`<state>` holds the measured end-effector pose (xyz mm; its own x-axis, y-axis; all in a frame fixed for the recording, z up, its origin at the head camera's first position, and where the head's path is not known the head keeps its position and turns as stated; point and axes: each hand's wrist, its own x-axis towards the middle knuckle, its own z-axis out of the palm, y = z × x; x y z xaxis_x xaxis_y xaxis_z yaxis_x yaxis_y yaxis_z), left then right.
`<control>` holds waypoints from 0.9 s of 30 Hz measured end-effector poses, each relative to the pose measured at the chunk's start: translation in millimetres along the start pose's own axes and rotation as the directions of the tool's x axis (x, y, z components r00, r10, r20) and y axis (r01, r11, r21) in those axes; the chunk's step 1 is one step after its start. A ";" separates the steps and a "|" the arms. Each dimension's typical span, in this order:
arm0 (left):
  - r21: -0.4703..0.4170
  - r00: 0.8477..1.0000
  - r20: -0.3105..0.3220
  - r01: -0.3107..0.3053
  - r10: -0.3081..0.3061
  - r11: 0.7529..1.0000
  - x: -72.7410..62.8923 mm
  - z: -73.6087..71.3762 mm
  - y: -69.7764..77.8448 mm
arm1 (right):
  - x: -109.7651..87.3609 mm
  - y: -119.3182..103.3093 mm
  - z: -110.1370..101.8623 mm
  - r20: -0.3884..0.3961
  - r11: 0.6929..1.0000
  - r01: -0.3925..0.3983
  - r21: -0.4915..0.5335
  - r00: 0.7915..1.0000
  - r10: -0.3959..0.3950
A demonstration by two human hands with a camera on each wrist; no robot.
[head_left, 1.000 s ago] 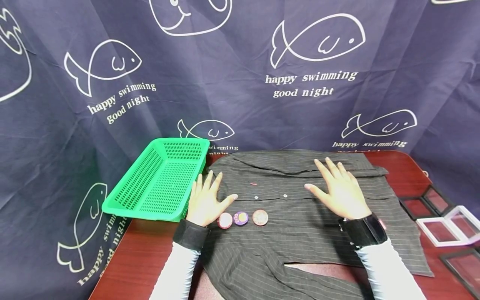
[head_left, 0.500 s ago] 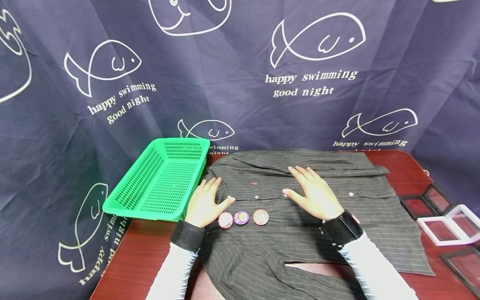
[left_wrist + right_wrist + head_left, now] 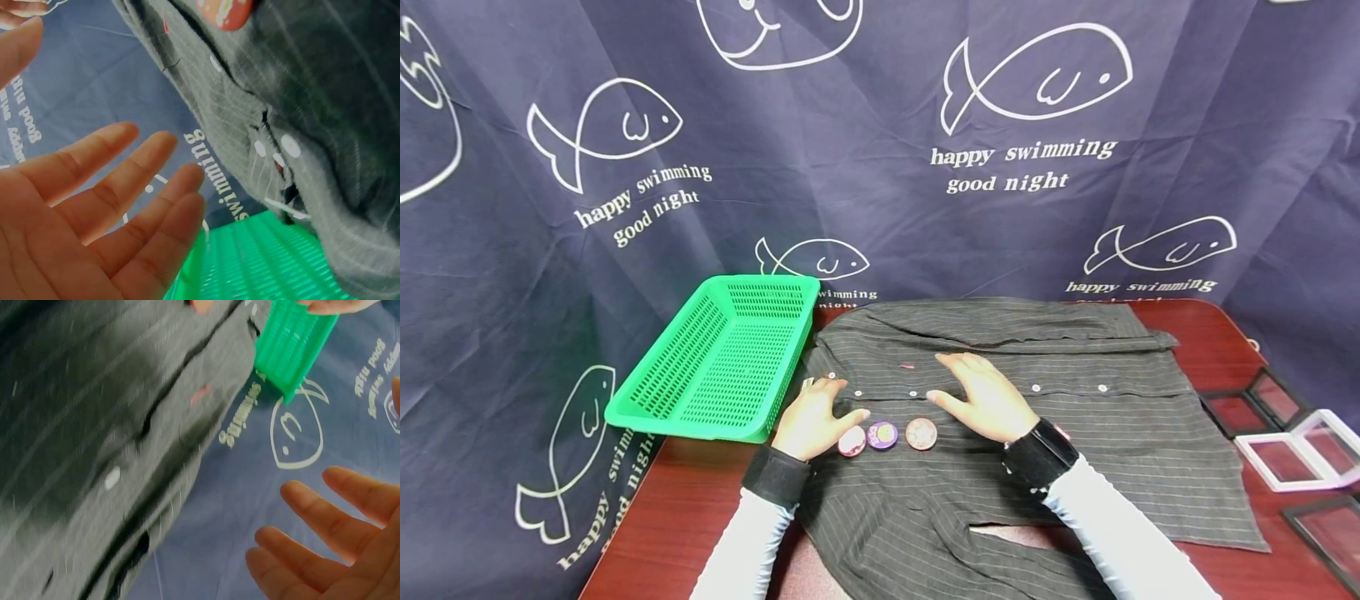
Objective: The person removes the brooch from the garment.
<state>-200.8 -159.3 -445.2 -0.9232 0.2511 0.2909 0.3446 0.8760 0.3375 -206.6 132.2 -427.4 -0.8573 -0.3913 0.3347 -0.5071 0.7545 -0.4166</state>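
Across the middle of the bench, from its far edge toward the near side, we see a dark grey pinstriped shirt spread out, its right end stopping short of the bench's right edge. A line of small white buttons runs along its placket, roughly parallel to the far edge.

Nearer the left edge than the right, we find three round badges in a row on the shirt: a red-and-white badge, a purple badge with a yellow centre, and a pale reddish badge. The first two lie close together, the third slightly apart.

We see the hands well apart from each other, holding nothing, with fingers spread and relaxed. The left hand is over the shirt's left part, its thumb just beside the red-and-white badge; the right hand is over the middle, its thumb near the placket. We cannot tell whether either touches the cloth.

At the far left corner, a green plastic basket juts past the left edge. By the right edge we make out an open white frame between two dark frames. Behind the far edge hangs a navy curtain printed with white fish.
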 end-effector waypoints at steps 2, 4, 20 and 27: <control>-0.004 1.000 0.002 -0.008 0.008 1.000 -1.0 1.7 -0.7 | 1.7 -3.5 5.0 0.018 1.000 0.000 0.015 1.000 0.000; -0.010 1.000 0.021 -0.004 0.004 1.000 -1.8 2.9 -1.4 | 3.2 -7.1 9.4 0.035 0.999 -0.001 0.032 0.999 0.000; -0.042 0.995 0.094 -0.026 0.030 0.999 -6.9 14.4 -9.0 | 16.4 -28.1 37.8 0.145 0.984 -0.002 0.177 0.989 -0.025; -0.086 0.993 0.116 -0.015 0.024 0.996 -9.1 18.2 -11.2 | 22.3 -35.7 49.1 0.182 0.971 -0.025 0.236 0.983 -0.018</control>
<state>-199.4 -164.0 -467.9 -0.9280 0.3186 0.1931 0.3713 0.8336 0.4090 -211.9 70.6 -446.6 -0.8497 -0.4944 0.1832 -0.4919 0.6184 -0.6128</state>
